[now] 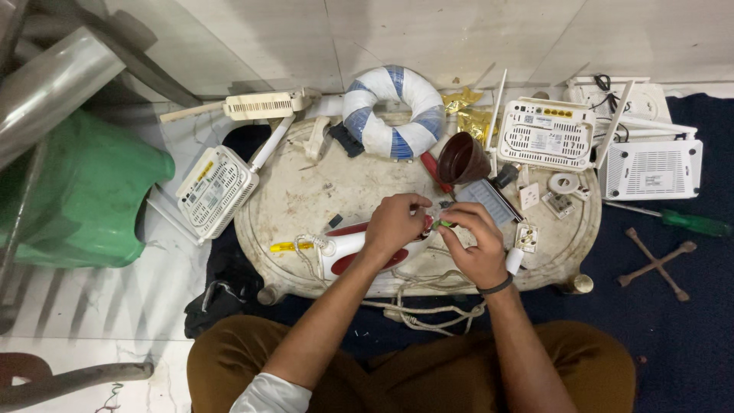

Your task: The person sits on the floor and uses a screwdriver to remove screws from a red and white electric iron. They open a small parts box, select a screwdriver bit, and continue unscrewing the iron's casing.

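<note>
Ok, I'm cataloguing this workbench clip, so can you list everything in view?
round tray table: 1, dirty cream, centre
clothes iron: 1, white and red, on the table under the left hand
iron cord: 1, whitish, hanging off the front rim
tape-wrapped ring: 1, white and blue, back of table
funnel: 1, dark brown, beside the ring
routers: about 5, white, left and right of table
green-handled screwdriver: 1, far right on dark mat
cross wrench: 1, rusty, right on mat
plastic stool: 1, green, left
left hand: 1, resting on the iron
right hand: 1, pinching a small green part
</note>
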